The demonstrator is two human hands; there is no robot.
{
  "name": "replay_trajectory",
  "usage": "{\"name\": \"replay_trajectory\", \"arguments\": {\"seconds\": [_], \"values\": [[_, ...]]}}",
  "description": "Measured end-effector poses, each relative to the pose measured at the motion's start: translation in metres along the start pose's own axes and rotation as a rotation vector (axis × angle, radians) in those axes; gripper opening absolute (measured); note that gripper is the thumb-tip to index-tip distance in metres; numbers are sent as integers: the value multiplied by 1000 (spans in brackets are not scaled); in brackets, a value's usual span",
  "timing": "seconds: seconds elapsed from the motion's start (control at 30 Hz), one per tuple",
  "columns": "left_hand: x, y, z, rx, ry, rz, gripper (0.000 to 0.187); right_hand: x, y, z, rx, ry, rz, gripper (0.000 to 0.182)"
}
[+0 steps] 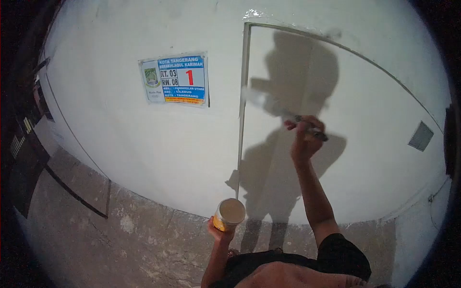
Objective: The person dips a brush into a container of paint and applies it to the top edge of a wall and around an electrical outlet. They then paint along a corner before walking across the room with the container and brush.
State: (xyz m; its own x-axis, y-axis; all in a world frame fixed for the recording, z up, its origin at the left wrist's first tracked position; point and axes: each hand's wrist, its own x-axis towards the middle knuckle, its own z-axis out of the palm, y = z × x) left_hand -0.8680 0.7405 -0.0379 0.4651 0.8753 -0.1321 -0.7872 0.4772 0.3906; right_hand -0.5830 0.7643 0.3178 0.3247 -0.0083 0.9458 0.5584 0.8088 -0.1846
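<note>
My right hand (pixel 308 137) is raised in front of the white wall, its fingers wrapped round the dark handle of a paintbrush (pixel 269 103). The brush points left, and its pale head is smeared by motion, with the tip right at the grey vertical strip (pixel 243 110). Lower down, my left hand (pixel 221 231) grips a can (pixel 219 223) with a yellow and white label. Pale, paint-coloured stuff shows inside the can's round rim, which tilts toward me.
Left of the strip, a blue and white sign (pixel 175 79) is fixed on the wall (pixel 110 129). A small grey plate (pixel 421 136) is on the right. My shadow falls across the panel. Below lies a rough, stained concrete floor (pixel 149 240); a dark gate (pixel 21 158) stands at far left.
</note>
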Motion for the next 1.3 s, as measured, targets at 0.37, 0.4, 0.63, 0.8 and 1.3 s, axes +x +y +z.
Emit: {"name": "replay_trajectory", "arguments": {"seconds": [0.37,0.4,0.63,0.8,1.3], "values": [[-6,0,5,-48,124,-44,71,-137,-22,-50,-114,243,499,28],[-2,-1,-3,-38,110,-51,71,-155,-33,-55,-141,248,624,28],[-17,1,19,39,248,25,73,-291,-75,-141,-182,353,1123,28],[-13,-17,-31,-48,323,-243,70,-310,-86,-174,-255,465,1223,25],[-66,-80,28,-13,189,-156,68,-186,-139,-166,43,37,987,17]]}}
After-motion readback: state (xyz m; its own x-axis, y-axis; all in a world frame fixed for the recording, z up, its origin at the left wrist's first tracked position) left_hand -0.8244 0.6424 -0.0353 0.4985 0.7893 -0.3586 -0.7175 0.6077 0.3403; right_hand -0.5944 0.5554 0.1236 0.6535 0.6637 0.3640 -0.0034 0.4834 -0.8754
